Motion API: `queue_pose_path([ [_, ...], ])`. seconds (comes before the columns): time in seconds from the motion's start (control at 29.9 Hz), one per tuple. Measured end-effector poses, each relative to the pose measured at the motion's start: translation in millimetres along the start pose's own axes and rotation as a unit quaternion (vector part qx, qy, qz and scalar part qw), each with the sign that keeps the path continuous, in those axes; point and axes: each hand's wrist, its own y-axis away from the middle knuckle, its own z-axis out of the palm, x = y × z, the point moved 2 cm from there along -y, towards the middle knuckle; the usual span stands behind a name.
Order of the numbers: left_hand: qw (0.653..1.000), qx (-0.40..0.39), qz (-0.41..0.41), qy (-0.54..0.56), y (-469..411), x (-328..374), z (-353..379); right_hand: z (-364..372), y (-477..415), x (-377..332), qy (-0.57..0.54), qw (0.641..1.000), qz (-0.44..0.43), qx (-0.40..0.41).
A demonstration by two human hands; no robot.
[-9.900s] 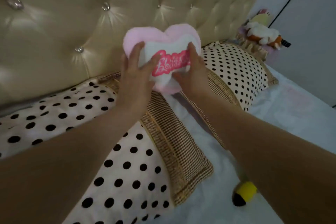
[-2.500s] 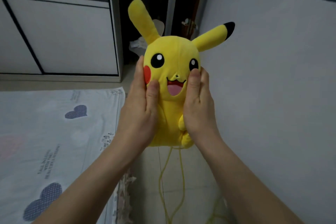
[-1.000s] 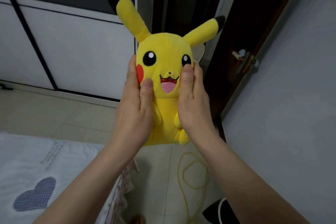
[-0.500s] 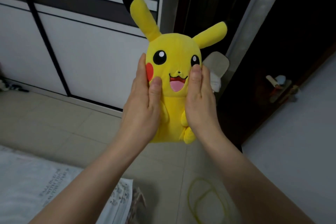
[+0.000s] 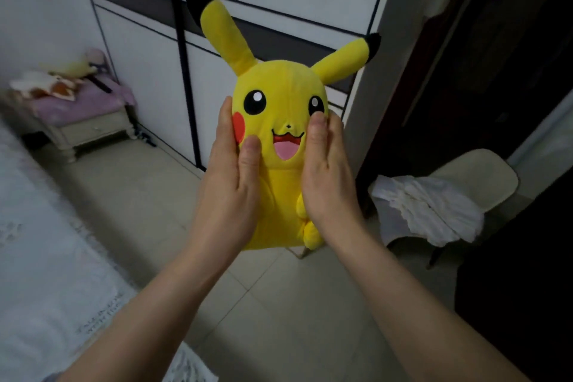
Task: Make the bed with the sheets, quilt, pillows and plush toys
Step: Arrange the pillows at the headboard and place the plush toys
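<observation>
Plush toy [image 5: 279,121] held upright and face-on over the floor [image 5: 279,304], left hand [image 5: 229,183] and right hand [image 5: 328,177] each wrapped round a side, best carried level across to the bed [image 5: 40,257] at left and seated upright, not dropped.

We reach both bare forearms forward and up, wrists straight. Our left hand [image 5: 228,183] and right hand [image 5: 330,174] face each other, gripping the toy [image 5: 280,93] between them, thumbs flat on its front, fingers mostly hidden behind.
</observation>
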Motion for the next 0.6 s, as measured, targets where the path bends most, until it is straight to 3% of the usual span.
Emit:
queue_pose_path([
  [0.17,0.994,0.091,-0.023,-0.056,-37,-10,19,8,-64,17,-0.030,0.994,-0.035,-0.095],
  [0.2,0.988,0.130,-0.037,-0.077,-45,-16,14,24,-80,19,-0.048,0.988,-0.036,-0.141],
  [0.6,0.948,0.285,-0.069,-0.126,-133,-99,-59,177,-183,14,-0.101,0.945,-0.115,-0.288],
])
